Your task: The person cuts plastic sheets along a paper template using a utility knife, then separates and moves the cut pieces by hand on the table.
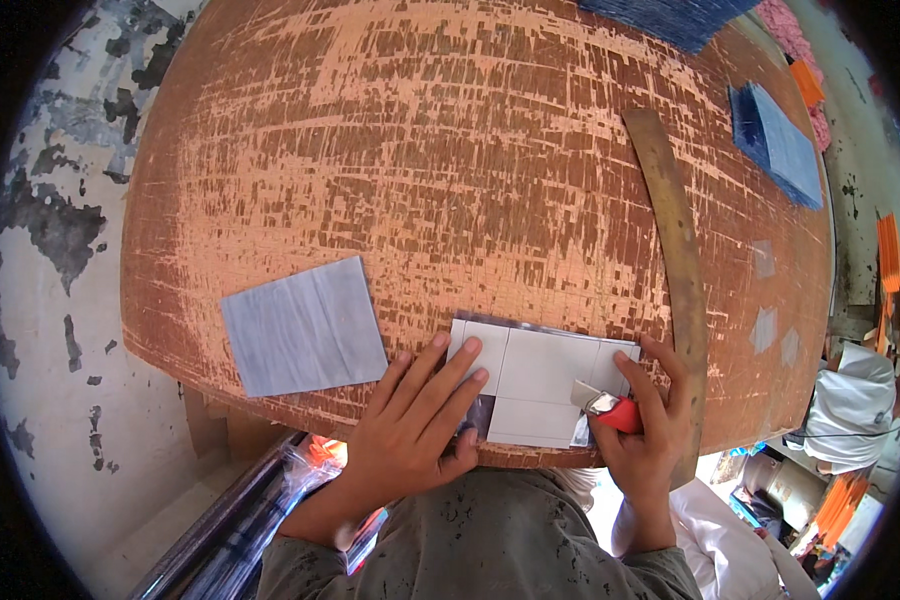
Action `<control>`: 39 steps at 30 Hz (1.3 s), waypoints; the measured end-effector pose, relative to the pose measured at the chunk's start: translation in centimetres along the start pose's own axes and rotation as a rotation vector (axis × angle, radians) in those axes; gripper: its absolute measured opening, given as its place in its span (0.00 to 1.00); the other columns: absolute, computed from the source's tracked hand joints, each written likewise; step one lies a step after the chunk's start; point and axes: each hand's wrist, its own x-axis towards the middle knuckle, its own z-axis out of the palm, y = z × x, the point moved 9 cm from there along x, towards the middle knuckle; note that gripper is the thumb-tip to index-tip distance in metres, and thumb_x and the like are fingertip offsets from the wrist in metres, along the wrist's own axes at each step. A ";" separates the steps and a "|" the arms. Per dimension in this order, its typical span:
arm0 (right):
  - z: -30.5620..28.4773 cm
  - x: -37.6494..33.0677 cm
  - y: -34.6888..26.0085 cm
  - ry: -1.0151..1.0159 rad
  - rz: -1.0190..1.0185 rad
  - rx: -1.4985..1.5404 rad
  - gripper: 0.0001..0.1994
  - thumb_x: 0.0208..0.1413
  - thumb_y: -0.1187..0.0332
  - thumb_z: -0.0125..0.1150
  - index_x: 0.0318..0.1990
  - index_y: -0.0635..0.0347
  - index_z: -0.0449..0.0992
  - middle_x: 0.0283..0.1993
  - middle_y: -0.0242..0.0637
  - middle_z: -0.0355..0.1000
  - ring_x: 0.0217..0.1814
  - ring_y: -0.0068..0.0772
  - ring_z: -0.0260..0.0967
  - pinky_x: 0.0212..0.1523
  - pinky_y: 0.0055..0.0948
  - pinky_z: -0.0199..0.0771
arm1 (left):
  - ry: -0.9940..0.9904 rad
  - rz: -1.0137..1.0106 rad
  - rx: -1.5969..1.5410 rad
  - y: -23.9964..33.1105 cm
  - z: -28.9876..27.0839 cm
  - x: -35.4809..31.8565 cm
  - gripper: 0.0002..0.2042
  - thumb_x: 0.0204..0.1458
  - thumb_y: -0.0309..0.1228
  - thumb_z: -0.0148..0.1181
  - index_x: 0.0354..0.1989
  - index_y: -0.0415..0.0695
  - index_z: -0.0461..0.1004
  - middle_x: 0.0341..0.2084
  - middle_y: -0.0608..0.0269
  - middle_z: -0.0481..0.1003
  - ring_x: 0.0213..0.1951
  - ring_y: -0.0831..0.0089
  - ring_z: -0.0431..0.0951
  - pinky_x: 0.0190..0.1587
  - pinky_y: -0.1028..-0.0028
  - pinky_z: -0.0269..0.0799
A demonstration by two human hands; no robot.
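A white sheet (545, 368) marked with straight lines lies at the table's near edge, with a dark shiny layer showing along its far and left borders. My left hand (407, 432) rests over its left end, fingers stretched out and slightly apart, holding nothing. In my right hand (646, 440) is a red utility knife (618, 413), its blade out and pointing left over the right part of the sheet. The index finger and thumb of that hand reach toward the sheet's right edge. To the left of my left hand lies a separate grey-blue streaked sheet (305, 328).
A long worn metal ruler (678, 235) runs along the right side of the scratched wooden table (390, 150). Blue sheets (778, 145) are stacked at the far right, and a dark blue piece (670, 18) lies at the far edge. A peeling wall (60, 240) stands on the left.
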 end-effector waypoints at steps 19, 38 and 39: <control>0.0 -0.5 0.5 0.020 -0.039 0.056 0.35 0.41 0.80 0.83 0.64 0.57 0.88 0.73 0.47 0.72 0.56 0.43 0.84 0.49 0.36 0.89 | -0.006 -0.001 0.009 0.0 -0.1 0.2 0.29 0.58 0.37 0.65 0.69 0.41 0.79 0.77 0.50 0.74 0.79 0.47 0.72 0.79 0.45 0.64; -0.4 0.4 -0.2 0.011 -0.145 -0.081 0.35 0.40 0.67 0.89 0.62 0.53 0.88 0.76 0.45 0.76 0.63 0.45 0.86 0.49 0.37 0.91 | 0.009 -0.020 0.042 0.0 0.0 0.1 0.29 0.57 0.36 0.66 0.68 0.39 0.80 0.75 0.48 0.76 0.78 0.46 0.73 0.79 0.47 0.63; -0.4 0.5 -0.2 0.008 -0.144 -0.080 0.35 0.40 0.67 0.89 0.63 0.53 0.87 0.76 0.45 0.77 0.61 0.44 0.87 0.50 0.37 0.91 | 0.011 -0.019 0.042 0.0 0.0 0.1 0.29 0.57 0.36 0.66 0.68 0.39 0.80 0.75 0.48 0.76 0.78 0.46 0.74 0.79 0.47 0.63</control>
